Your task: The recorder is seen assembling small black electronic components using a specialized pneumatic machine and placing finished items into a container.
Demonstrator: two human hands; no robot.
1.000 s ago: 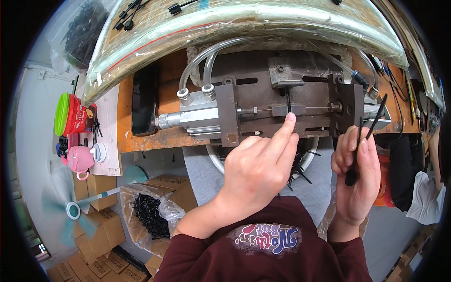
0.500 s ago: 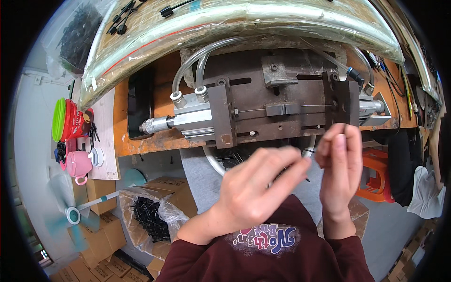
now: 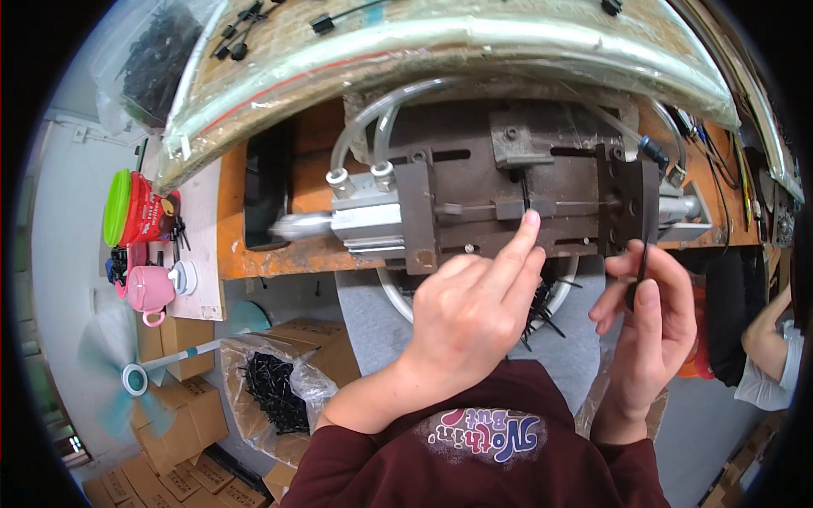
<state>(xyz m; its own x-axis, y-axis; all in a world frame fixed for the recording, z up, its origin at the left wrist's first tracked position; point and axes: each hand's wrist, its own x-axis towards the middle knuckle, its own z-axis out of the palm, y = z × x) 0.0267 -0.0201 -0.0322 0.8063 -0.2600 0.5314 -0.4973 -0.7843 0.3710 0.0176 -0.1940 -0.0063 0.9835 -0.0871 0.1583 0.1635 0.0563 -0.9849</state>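
Here a thin black strip (image 3: 525, 188) stands in the metal fixture (image 3: 508, 203) on the orange surface (image 3: 233, 212); the left hand (image 3: 474, 313) fingertip presses just beneath it. The right hand (image 3: 648, 322), well apart near the fixture's right edge, pinches another black strip (image 3: 645, 254).

Co-worker's arm (image 3: 766, 339) cut off at right

Black cable tie (image 3: 525, 188) is standing upright in the slot of the rusty metal fixture (image 3: 508, 199) on the orange bench, thin and straight, with its lower end sitting right at the fingertip. Second black cable tie (image 3: 642, 254) is hanging near-vertical just right of the fixture, pinched at its lower part.
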